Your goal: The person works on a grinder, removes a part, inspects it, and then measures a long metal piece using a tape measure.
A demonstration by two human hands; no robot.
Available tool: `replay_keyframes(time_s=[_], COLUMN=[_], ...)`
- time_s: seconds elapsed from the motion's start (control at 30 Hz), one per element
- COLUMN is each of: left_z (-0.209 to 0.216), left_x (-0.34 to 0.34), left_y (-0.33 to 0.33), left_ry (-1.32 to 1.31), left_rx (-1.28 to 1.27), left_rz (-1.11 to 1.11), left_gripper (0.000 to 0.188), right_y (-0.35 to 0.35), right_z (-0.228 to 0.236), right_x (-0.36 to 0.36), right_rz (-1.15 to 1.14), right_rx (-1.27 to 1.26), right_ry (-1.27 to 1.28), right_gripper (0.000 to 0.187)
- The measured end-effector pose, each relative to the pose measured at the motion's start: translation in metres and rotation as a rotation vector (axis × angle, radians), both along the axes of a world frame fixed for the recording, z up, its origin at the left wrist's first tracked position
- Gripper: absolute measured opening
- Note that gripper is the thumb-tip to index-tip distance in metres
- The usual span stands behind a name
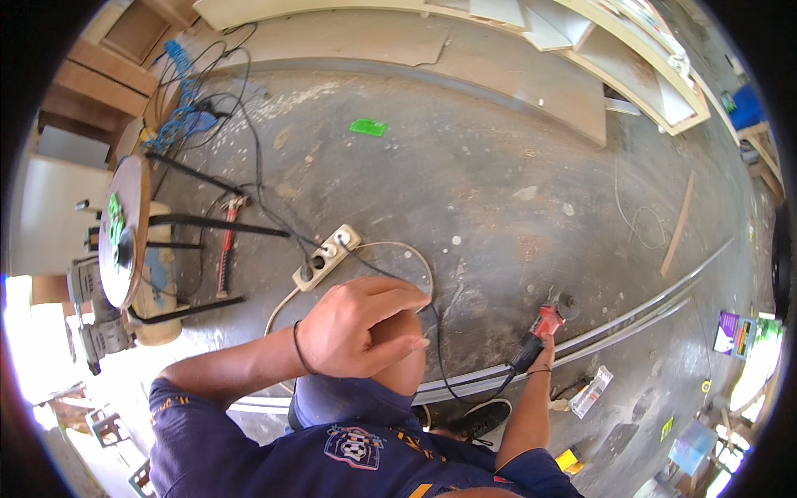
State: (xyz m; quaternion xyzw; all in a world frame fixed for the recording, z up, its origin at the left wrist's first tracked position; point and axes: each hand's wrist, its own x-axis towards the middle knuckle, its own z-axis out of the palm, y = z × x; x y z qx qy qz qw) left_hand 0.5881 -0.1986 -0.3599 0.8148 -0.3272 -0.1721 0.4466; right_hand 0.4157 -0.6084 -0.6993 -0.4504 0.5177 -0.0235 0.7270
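Observation:
My left hand (349,324) rests on my bent knee (403,349), its fingers apart and nothing in them. Out to the right, my right hand (545,355) grips a red and black angle grinder (544,322) low over the floor. The grinder's disc (568,306) points away from me. A dark power cord (437,340) runs from the grinder's rear end across to a white power strip (327,259) in front of my left hand. Two long shiny metal strips (594,343) lie on the floor, passing beneath the grinder and my right arm.
A round stool (137,232) with black legs stands at left, a red and black hammer (226,245) beside it. Tangled cables and a blue coiled hose (176,100) lie beyond. A green piece (368,127) and a wooden strip (681,222) lie on the floor; pale cabinet frames (631,70) line the back.

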Motion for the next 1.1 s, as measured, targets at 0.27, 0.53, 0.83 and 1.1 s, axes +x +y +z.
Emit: replay_keyframes(time_s=[0.27, 0.53, 0.83, 1.1], left_z=[-0.004, -0.002, 0.039, 0.091], left_x=[0.019, 0.025, 0.01, -0.165], left_y=[-0.02, -0.018, 0.03, 0.047], left_ry=[0.112, 0.103, 0.209, 0.318], left_rx=[0.005, 0.084, 0.512, 0.652], left_rz=[-0.055, -0.025, 0.19, 0.872], left_gripper=[0.041, 0.042, 0.037, 0.026], right_y=[0.026, 0.034, 0.034, 0.018], right_z=[-0.001, 0.003, 0.089, 0.335], right_x=[0.016, 0.027, 0.014, -0.021], right_rz=[0.152, 0.172, 0.535, 1.103], right_rx=[-0.877, -1.065, -0.764, -0.943], right_ry=[0.193, 0.2, 0.676, 0.471], right_gripper=[0.035, 0.062, 0.089, 0.072])
